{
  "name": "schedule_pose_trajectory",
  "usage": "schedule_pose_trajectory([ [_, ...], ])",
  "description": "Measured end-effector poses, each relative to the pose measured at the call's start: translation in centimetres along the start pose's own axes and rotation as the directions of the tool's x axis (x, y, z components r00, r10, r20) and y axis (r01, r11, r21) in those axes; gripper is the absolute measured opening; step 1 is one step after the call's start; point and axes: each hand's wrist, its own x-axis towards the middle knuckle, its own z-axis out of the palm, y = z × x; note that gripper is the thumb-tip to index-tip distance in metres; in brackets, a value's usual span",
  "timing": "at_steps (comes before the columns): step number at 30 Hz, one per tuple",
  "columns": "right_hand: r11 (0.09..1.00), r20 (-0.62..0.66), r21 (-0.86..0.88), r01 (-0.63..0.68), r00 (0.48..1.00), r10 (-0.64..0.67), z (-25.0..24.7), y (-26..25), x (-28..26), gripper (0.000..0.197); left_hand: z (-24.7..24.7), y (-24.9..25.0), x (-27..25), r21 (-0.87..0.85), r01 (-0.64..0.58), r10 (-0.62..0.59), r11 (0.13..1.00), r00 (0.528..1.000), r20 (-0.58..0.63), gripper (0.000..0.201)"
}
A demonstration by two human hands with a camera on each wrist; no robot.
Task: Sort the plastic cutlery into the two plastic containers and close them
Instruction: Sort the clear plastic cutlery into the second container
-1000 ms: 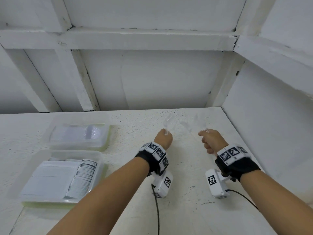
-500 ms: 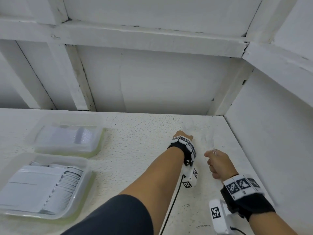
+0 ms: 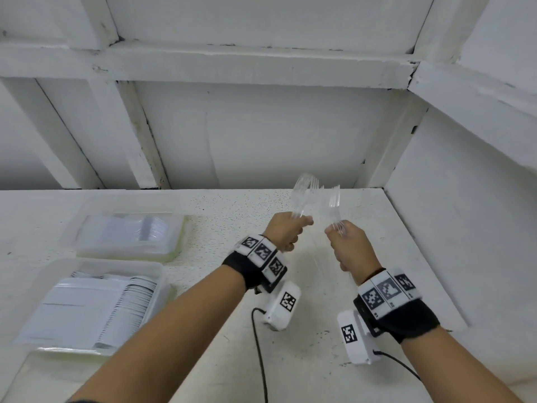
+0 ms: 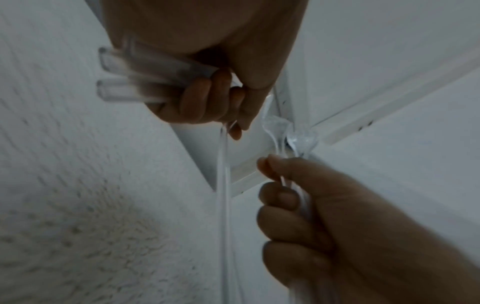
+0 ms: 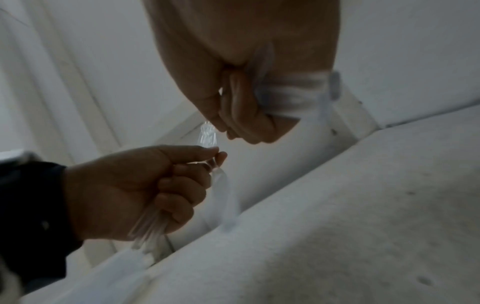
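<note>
My left hand (image 3: 290, 231) grips a bunch of clear plastic cutlery (image 3: 303, 193), heads pointing up, above the right part of the white table (image 3: 232, 210). Close beside it, my right hand (image 3: 340, 237) grips a bunch of clear plastic forks (image 3: 334, 205), tines up. The left wrist view shows my left fingers (image 4: 205, 98) curled round clear handles (image 4: 135, 76). In the right wrist view, clear handles (image 5: 293, 90) stick out of my right fist (image 5: 246, 115). Two clear plastic containers lie at the left: a far one (image 3: 87, 251) and a near one (image 3: 162, 274) with white cutlery inside.
White walls close the table off at the back and on the right (image 3: 436, 228). A black cable (image 3: 260, 359) hangs from the left wrist camera over the table's front. Bare tabletop lies between the containers and my hands.
My left hand has drawn back from its forward reach and lifted. My right hand has risen beside it. Both bunches now stand upright, close together.
</note>
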Motion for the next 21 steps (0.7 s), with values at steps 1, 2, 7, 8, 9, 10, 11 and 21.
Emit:
schedule_pose_trajectory([
  [1, 0.999, 0.004, 0.005, 0.044, 0.999, -0.044, 0.5, -0.7, -0.6, 0.020, -1.1, 0.1, -1.4, -0.023, -0.020, 0.020, 1.000, 1.000, 0.011, 0.016],
  [2, 0.996, 0.011, 0.017, 0.084, 0.996, -0.084, 1.0, -1.5, -1.2, 0.020, -2.2, 0.2, -2.8, -0.028, -0.041, 0.042, 0.999, 0.999, 0.015, 0.016],
  [7, 0.979, 0.112, 0.146, 0.143, 0.981, -0.160, 4.4, -4.8, -4.2, 0.015, -6.8, -0.2, -8.7, -0.041, -0.062, 0.064, 0.997, 0.997, 0.050, 0.014],
  [8, 0.973, 0.156, 0.196, 0.121, 0.976, -0.153, 5.1, -5.1, -4.7, 0.015, -7.5, -0.5, -9.6, -0.034, -0.061, 0.063, 0.998, 0.997, 0.050, 0.014],
  [9, 0.965, 0.207, 0.246, 0.090, 0.968, -0.143, 5.8, -5.3, -5.3, 0.016, -8.1, -0.8, -10.4, -0.025, -0.061, 0.062, 0.998, 0.997, 0.048, 0.015],
  [10, 0.955, 0.261, 0.291, 0.054, 0.956, -0.134, 6.4, -5.4, -5.8, 0.016, -8.7, -1.1, -11.2, -0.014, -0.059, 0.059, 0.998, 0.997, 0.048, 0.016],
  [11, 0.946, 0.311, 0.324, 0.021, 0.942, -0.128, 6.9, -5.4, -6.3, 0.018, -9.2, -1.4, -11.9, -0.009, -0.053, 0.053, 0.999, 0.997, 0.052, 0.017],
  [21, 0.861, 0.373, 0.484, -0.159, 0.927, -0.038, 9.7, -5.3, -9.1, 0.012, -11.6, -3.9, -15.5, -0.043, -0.025, 0.027, 0.999, 0.998, 0.048, 0.039],
])
